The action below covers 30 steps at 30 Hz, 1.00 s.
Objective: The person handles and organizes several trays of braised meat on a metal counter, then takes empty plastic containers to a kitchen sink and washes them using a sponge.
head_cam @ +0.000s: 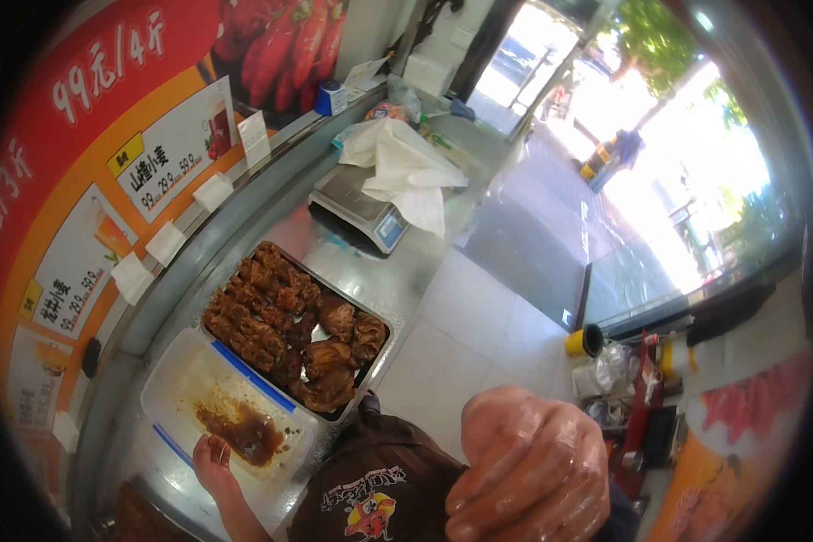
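Observation:
A clear plastic container with blue clips (169,379) lies on the metal counter, brown sauce pooled inside. At its near edge is my left hand (213,461), fingers curled; whether it grips the rim cannot be told. My right hand (532,461) is raised close to the camera, wet and glistening, fingers folded together; its palm side is hidden. Beside the container, a metal tray (383,359) holds several pieces of browned, cooked meat (264,305). A brown apron (393,474) with a printed emblem covers my front.
Farther along the counter (406,271) stand a digital scale (352,200) and a white cloth (406,162) draped partly over it. A raised ledge with a blue box (330,98) runs along the poster wall. Glass doors (535,223) are beyond; a red shelf (643,406) stands at the right.

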Each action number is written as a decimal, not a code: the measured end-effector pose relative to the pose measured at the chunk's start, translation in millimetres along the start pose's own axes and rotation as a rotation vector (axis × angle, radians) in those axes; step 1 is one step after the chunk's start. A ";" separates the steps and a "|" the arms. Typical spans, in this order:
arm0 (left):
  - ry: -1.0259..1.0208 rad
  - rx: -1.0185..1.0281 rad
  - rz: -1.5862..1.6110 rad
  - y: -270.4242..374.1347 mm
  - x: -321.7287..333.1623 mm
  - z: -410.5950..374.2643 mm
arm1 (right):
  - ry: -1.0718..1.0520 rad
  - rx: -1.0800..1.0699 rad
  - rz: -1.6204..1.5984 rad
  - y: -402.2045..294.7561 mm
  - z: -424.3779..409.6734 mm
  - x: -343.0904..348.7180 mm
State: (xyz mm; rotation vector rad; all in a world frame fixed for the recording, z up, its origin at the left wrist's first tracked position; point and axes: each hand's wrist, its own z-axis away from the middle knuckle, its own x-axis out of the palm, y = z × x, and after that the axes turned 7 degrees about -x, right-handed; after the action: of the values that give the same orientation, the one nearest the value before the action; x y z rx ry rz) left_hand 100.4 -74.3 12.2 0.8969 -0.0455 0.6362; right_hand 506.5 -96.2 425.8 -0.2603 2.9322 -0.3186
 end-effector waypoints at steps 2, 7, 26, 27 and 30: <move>0.010 0.073 -0.004 17.6 -17.0 -1.0 | 0.043 -0.059 -0.005 4.1 10.1 6.8; -0.097 0.016 -0.042 16.7 -7.8 -8.8 | -0.156 -0.167 0.048 -2.3 7.6 -4.7; -0.016 0.037 0.054 22.8 -61.8 16.6 | 0.128 0.592 -0.593 56.8 79.9 85.5; -0.018 0.043 0.032 25.6 -59.8 17.8 | 0.129 0.606 -0.599 55.3 91.5 91.3; 0.017 0.063 0.039 33.4 -55.1 26.1 | 0.119 0.704 -0.497 64.3 108.1 120.4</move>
State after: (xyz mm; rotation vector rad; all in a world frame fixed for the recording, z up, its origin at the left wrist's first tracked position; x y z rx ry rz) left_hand 43.4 -105.8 36.4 0.9530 -0.0284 0.6848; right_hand 401.3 -78.7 288.1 -0.8629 2.5979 -1.4198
